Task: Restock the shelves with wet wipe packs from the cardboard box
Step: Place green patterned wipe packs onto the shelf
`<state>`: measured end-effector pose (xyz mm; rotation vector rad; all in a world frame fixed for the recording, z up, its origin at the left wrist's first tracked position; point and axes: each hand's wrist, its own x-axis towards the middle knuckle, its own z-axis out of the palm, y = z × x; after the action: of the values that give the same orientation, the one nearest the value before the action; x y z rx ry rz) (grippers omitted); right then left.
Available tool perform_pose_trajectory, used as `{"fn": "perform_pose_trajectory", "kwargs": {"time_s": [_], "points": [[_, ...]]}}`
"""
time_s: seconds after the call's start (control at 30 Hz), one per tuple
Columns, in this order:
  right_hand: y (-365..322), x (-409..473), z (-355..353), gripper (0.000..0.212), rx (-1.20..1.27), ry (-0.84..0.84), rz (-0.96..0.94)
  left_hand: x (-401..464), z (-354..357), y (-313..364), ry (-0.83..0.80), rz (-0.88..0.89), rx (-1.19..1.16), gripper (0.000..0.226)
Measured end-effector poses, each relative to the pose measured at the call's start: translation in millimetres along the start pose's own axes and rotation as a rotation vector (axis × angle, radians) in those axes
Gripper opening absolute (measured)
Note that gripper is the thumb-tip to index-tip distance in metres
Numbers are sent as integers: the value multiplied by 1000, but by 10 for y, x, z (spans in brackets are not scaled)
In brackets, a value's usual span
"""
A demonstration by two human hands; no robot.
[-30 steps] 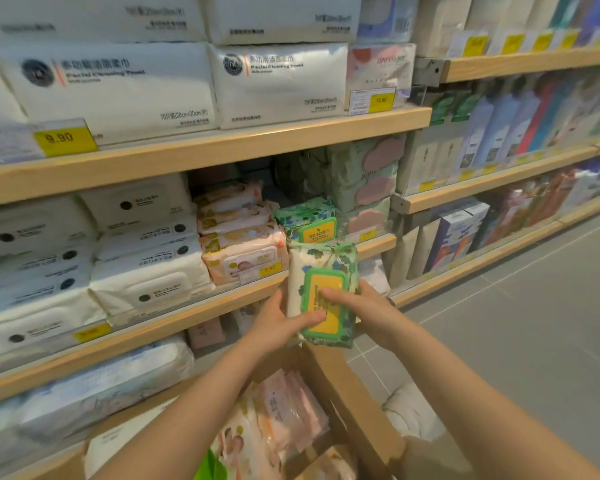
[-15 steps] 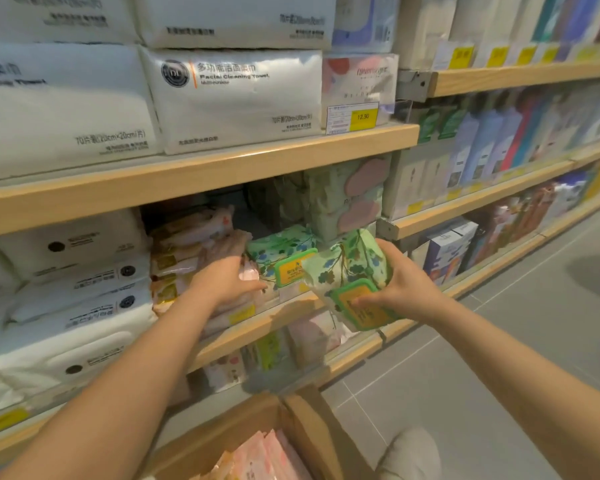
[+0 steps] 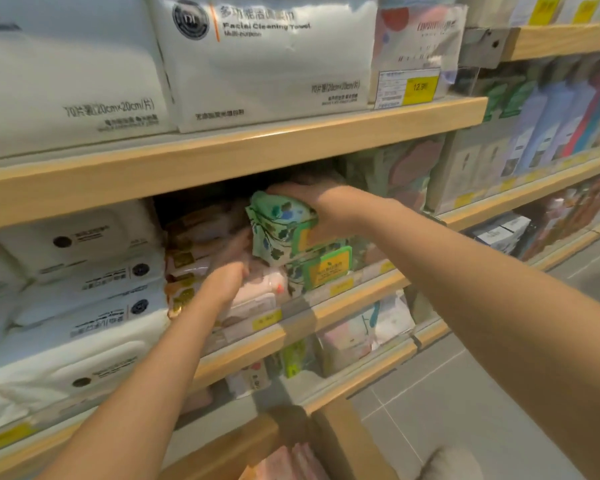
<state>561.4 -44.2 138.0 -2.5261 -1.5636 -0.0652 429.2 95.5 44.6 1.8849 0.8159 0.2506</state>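
Head view: the right hand (image 3: 321,209) gripped a green floral wet wipe pack (image 3: 279,230), fingers curled over its top, holding it tilted above a like pack with a yellow label (image 3: 321,271) on the middle shelf (image 3: 357,296). The left hand (image 3: 227,284), fingers loosely bent, pressed on the pink packs (image 3: 257,296) beside it. Above, a white pack (image 3: 264,60) read "Facial Cleaning Towel"; a yellow price tag (image 3: 420,86) read "12.9". The cardboard box (image 3: 347,445) stood below, pink packs inside.
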Motion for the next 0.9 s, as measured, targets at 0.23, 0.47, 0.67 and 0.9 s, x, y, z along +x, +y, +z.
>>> {"fn": "perform_pose_trajectory", "kwargs": {"time_s": [0.23, 0.47, 0.67, 0.9], "points": [[85, 98, -111, 97, -44, -198, 73, 0, -25, -17, -87, 455, 230, 72], [74, 16, 51, 99, -113, -58, 65, -30, 30, 10, -169, 93, 560, 64], [93, 53, 176, 102, -144, 44, 68, -17, 62, -17, -104, 126, 572, 69], [23, -43, 258, 97, -51, 163, 125, 38, 144, -68, 115, 201, 699, 67]]}}
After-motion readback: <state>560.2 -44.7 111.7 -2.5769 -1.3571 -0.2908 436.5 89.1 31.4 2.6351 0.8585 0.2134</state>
